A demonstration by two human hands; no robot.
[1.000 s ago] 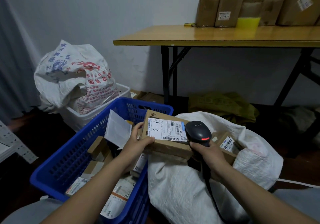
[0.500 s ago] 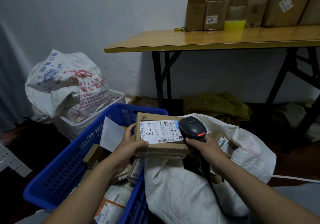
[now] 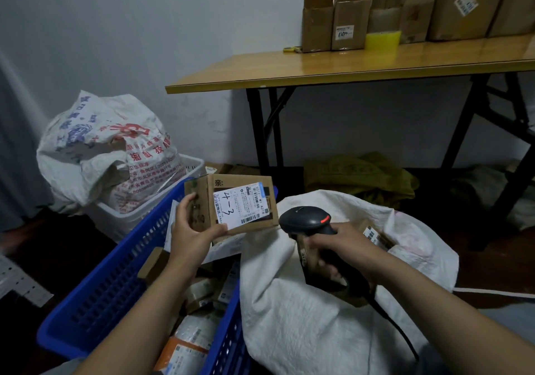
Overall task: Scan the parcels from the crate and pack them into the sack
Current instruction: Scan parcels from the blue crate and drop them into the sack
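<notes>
Brown cardboard parcel [image 3: 228, 190] with a white shipping label [image 3: 241, 204] marked "4-3", held up at centre frame, above the far end of the blue slotted plastic crate [image 3: 115, 287] and just left of the white woven sack [image 3: 304, 331], label side toward the camera. Gripped at its left end by the left hand [image 3: 194, 230], fingers [image 3: 187, 204] curled round the side face, thumb laid along the lower front edge. Just to the right and a little lower, black handheld barcode scanner [image 3: 307, 221], red light lit on its head, nose turned toward the label, just beside the parcel's lower right corner. Right hand [image 3: 341, 244] closed round the scanner's handle, fingers wrapped under it, black cable [image 3: 399, 331] running off toward the lower right of the frame. In the crate, lower centre, more labelled parcels [image 3: 197, 331] heaped loosely. In the sack's open mouth, right of centre, another brown box with a barcode label [image 3: 373, 234]. Upper right, a yellow-topped folding worktop [image 3: 376, 62] on black legs carrying a row of open cardboard boxes [image 3: 335, 18]. At left, a printed white sack [image 3: 107, 149] slumped in a white plastic basket [image 3: 162, 206].
</notes>
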